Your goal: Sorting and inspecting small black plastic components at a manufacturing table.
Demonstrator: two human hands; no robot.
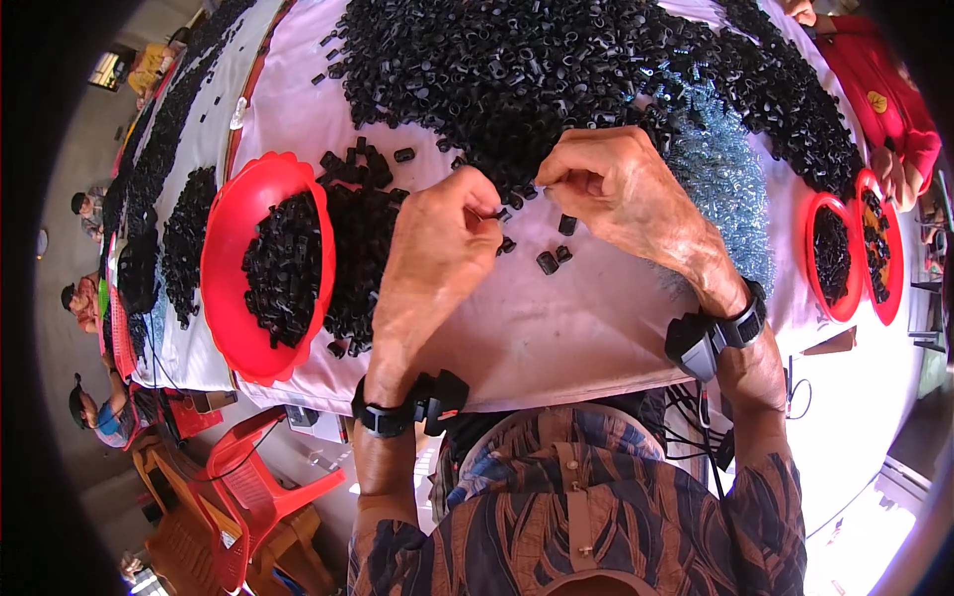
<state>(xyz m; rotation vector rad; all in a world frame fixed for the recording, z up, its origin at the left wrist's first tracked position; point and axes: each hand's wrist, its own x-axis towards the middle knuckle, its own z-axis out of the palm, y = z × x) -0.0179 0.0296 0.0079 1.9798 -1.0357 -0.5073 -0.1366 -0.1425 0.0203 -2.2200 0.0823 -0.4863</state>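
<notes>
My left hand is closed in a pinch over the table, with a small black plastic piece at its fingertips. Just to its right, my right hand also pinches; a tiny shiny bit shows at the fingertips, too small to name. The two pinches are close together but apart. Beyond them spreads a large heap of small black plastic pieces, some ring-shaped. A few loose black pieces lie on the pale cloth between my hands. Past my right hand is a heap of silvery-blue, spring-like coils.
A red scalloped bowl with black pieces stands left of my left hand, a smaller black pile beside it. Two red bowls sit at the right, near another person's hands. Red chair at lower left; several people sit farther left.
</notes>
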